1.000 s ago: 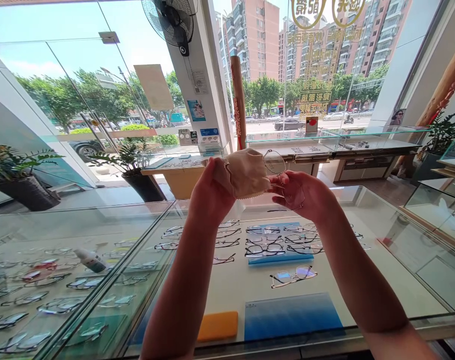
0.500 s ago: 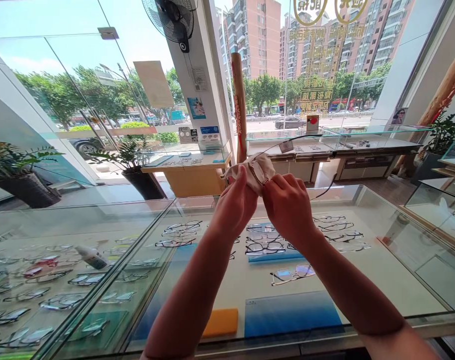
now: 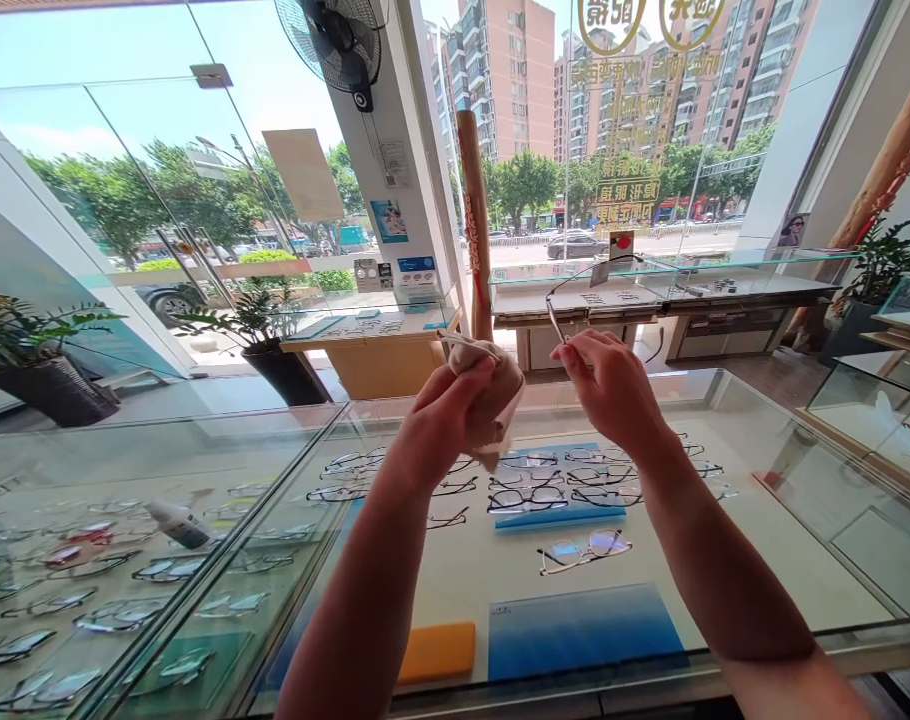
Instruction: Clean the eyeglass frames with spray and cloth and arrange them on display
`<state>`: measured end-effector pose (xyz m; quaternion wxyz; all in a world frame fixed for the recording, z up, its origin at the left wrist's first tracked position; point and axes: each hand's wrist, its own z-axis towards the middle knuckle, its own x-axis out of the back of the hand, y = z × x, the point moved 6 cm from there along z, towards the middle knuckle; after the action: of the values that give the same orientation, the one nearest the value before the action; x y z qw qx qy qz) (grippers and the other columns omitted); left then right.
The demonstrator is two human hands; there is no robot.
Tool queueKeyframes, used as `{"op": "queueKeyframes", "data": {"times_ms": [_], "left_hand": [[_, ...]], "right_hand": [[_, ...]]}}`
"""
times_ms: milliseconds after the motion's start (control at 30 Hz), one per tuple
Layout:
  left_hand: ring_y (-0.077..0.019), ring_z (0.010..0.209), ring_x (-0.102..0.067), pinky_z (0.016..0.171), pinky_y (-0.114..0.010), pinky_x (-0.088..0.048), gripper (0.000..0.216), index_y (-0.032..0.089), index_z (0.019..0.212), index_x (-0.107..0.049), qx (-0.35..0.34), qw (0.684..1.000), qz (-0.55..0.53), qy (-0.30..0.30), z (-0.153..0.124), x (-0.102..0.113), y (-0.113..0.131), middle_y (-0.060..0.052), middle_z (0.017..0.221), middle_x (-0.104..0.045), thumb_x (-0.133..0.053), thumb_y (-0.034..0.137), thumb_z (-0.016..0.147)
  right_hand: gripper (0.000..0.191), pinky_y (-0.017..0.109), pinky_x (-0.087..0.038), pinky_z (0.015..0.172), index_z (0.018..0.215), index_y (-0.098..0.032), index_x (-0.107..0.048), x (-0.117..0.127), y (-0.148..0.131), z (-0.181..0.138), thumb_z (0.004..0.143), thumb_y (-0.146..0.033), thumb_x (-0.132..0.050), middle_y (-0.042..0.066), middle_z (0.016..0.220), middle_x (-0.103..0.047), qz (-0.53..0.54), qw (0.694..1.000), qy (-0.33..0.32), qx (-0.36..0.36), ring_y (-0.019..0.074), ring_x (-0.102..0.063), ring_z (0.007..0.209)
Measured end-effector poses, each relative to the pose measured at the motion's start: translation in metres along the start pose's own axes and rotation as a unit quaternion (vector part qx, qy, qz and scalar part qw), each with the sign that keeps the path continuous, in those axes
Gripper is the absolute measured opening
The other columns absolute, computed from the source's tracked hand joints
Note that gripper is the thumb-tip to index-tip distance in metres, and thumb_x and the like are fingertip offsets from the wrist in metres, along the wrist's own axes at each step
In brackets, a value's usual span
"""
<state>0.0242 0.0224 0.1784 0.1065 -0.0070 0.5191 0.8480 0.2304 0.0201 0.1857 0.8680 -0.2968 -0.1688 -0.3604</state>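
In the head view, the left hand (image 3: 444, 425) is closed on a crumpled beige cloth (image 3: 504, 395), thumb pressed on top, with a loose corner hanging below the fist; its other fingers are mostly hidden by the bunched fabric. Just beside it and apart from the cloth, the right hand (image 3: 609, 385) pinches a thin-framed pair of glasses (image 3: 553, 312) between thumb and fingers, above the glass-topped table (image 3: 762, 560). One slender arm rises past the fingertips and a dark curved tip shows beyond the knuckles, but the lenses are largely covered by the hand and cannot be made out. The forearms block parts of the rows of spectacles (image 3: 528, 498) below, and the left one hides one end of the orange case (image 3: 438, 652). Glare blurs the label on the white bottle (image 3: 177, 524). The wall fan (image 3: 335, 50) is cut off at the top edge
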Motion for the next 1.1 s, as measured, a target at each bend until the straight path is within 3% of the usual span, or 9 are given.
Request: {"op": "queueKeyframes", "data": {"times_ms": [133,233,467,567,667,733,800,933,1100], "left_hand": [[-0.0093,0.044,-0.037,0.041,-0.027,-0.029,0.067,0.022,0.054,-0.046,-0.028,0.989,0.139,-0.046,-0.007,-0.003,0.01,0.002,0.049,-0.041,-0.059,0.07,0.1],[-0.008,0.042,-0.021,0.041,-0.028,-0.017,0.07,0.023,0.051,-0.028,-0.051,0.975,0.216,-0.019,-0.007,-0.003,0.013,0.005,0.045,-0.025,-0.048,0.062,0.106],[-0.0113,0.05,-0.036,0.049,-0.03,-0.025,0.04,0.022,0.057,-0.042,-0.123,0.928,0.347,0.051,-0.006,0.001,0.028,0.003,0.052,-0.041,-0.056,0.028,0.093],[-0.0142,0.064,-0.054,0.058,-0.029,-0.039,0.01,0.022,0.084,-0.063,-0.141,0.917,0.371,0.03,-0.004,0.0,0.031,0.002,0.069,-0.063,-0.055,0.018,0.088],[-0.0156,0.078,-0.065,0.074,-0.032,-0.049,0.026,0.024,0.107,-0.066,-0.174,0.921,0.349,0.012,-0.004,-0.002,0.033,0.0,0.086,-0.073,-0.049,0.012,0.09],[-0.015,0.072,-0.063,0.072,-0.032,-0.049,0.022,0.024,0.108,-0.067,-0.207,0.916,0.344,0.001,-0.005,-0.004,0.036,0.001,0.083,-0.07,-0.05,0.017,0.096],[-0.0151,0.068,-0.06,0.069,-0.032,-0.049,0.023,0.024,0.117,-0.069,-0.247,0.899,0.361,-0.009,-0.008,-0.007,0.04,0.001,0.084,-0.068,-0.068,0.031,0.095],[-0.0231,0.092,-0.068,0.083,-0.037,-0.057,0.077,0.027,0.138,-0.066,-0.341,0.851,0.399,-0.016,-0.014,-0.015,0.049,-0.006,0.109,-0.072,-0.097,0.052,0.071],[-0.0269,0.11,-0.069,0.093,-0.04,-0.059,0.069,0.029,0.13,-0.072,-0.399,0.824,0.401,-0.005,-0.016,-0.019,0.049,-0.009,0.123,-0.07,-0.096,0.058,0.072]], "right_hand": [[0.034,0.04,-0.048,0.088,0.094,-0.023,-0.079,0.007,0.001,0.002,0.108,-0.042,-0.054,0.005,0.096,-0.079,0.243,0.968,-0.058,-0.021,0.0223,-0.068,0.093],[0.034,0.038,-0.05,0.088,0.083,-0.023,-0.079,0.009,-0.006,0.001,0.105,-0.036,-0.056,0.003,0.087,-0.077,0.372,0.923,-0.1,-0.021,0.0203,-0.069,0.088],[0.034,0.037,-0.054,0.086,0.076,-0.023,-0.081,0.006,-0.008,0.0,0.1,-0.029,-0.058,0.003,0.078,-0.076,0.463,0.874,-0.145,-0.021,0.019,-0.07,0.082],[0.033,0.036,-0.055,0.087,0.074,-0.022,-0.08,0.004,-0.006,0.0,0.099,-0.03,-0.059,0.003,0.076,-0.075,0.468,0.87,-0.152,-0.032,0.0186,-0.07,0.08],[0.034,0.035,-0.055,0.086,0.072,-0.022,-0.08,0.004,-0.007,-0.001,0.098,-0.029,-0.059,0.003,0.074,-0.075,0.477,0.862,-0.168,-0.038,0.0176,-0.07,0.076],[0.034,0.035,-0.056,0.085,0.07,-0.023,-0.08,0.004,-0.009,-0.001,0.097,-0.029,-0.059,0.002,0.071,-0.075,0.484,0.854,-0.185,-0.046,0.0174,-0.07,0.073],[0.034,0.035,-0.057,0.083,0.068,-0.023,-0.079,0.003,-0.009,-0.002,0.096,-0.029,-0.06,0.001,0.068,-0.075,0.492,0.845,-0.202,-0.055,0.0174,-0.07,0.071],[0.031,0.036,-0.058,0.079,0.069,-0.024,-0.078,-0.001,-0.007,-0.006,0.096,-0.03,-0.064,0.001,0.067,-0.074,0.501,0.833,-0.225,-0.063,0.0179,-0.071,0.069],[0.03,0.035,-0.059,0.075,0.072,-0.025,-0.077,-0.005,-0.007,-0.008,0.097,-0.035,-0.067,-0.001,0.067,-0.073,0.505,0.829,-0.236,-0.048,0.017,-0.071,0.067]]}}
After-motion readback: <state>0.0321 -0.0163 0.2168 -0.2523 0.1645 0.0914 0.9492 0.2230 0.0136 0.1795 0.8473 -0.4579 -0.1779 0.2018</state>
